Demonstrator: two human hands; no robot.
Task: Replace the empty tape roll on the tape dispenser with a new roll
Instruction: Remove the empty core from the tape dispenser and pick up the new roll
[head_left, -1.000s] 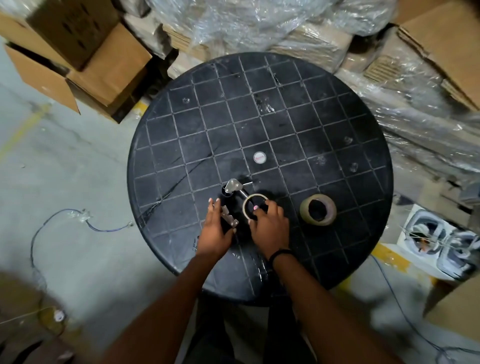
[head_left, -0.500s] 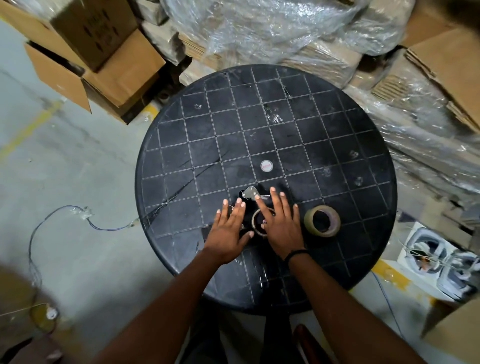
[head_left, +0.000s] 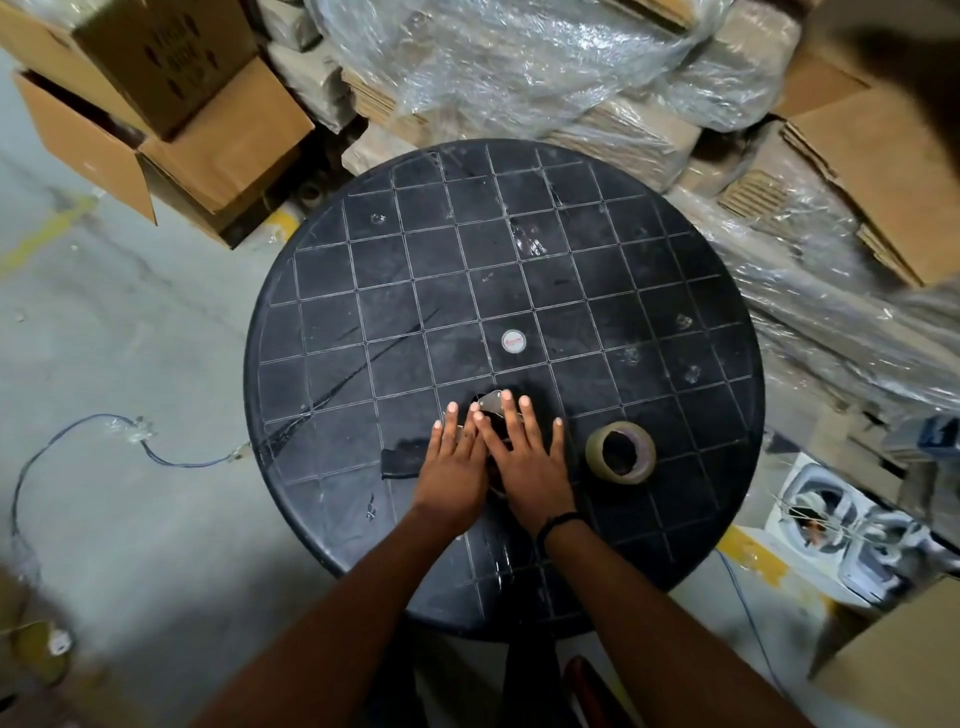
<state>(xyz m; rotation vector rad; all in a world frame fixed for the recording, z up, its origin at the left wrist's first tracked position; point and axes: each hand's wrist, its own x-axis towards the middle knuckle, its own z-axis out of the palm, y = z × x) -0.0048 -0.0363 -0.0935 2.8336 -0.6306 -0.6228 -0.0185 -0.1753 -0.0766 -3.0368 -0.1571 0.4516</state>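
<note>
The dispenser is lying on the near half of a round black table, mostly hidden under your hands; only its metal blade end is peeking out past your fingertips. Your left hand and right hand are pressing flat on it side by side, fingers stretched out and gripping nothing. The empty core is hidden beneath them. The new roll is sitting just right of your right hand, apart from it. Cardboard boxes and plastic-wrapped stacks are crowding the far side.
</note>
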